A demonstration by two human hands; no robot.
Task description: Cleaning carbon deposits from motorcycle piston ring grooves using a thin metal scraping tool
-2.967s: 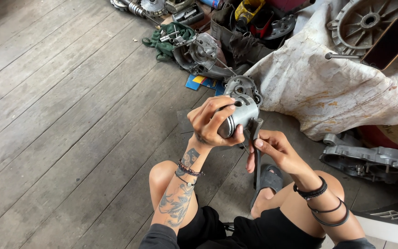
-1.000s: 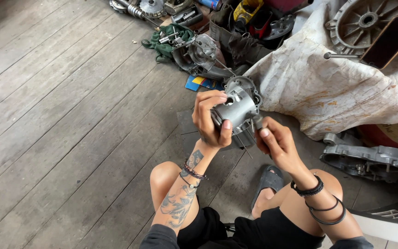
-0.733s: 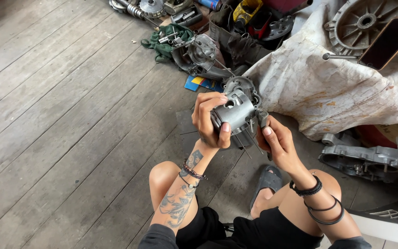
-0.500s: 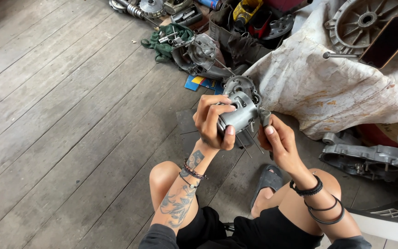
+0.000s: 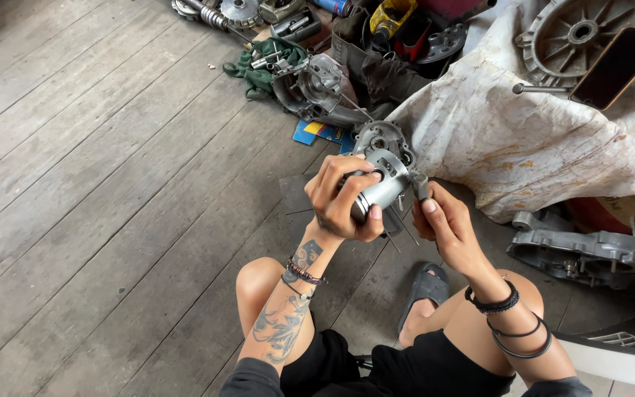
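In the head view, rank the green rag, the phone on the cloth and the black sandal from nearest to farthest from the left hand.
Measured from the left hand:
1. Black sandal, just below and to the right, on the person's foot.
2. Green rag, up and to the left on the floorboards.
3. Phone, far upper right, lying on the white cloth.

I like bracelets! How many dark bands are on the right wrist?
3. One beaded band sits nearest the right hand; two thin rings lie further up the forearm. More may hide underneath.
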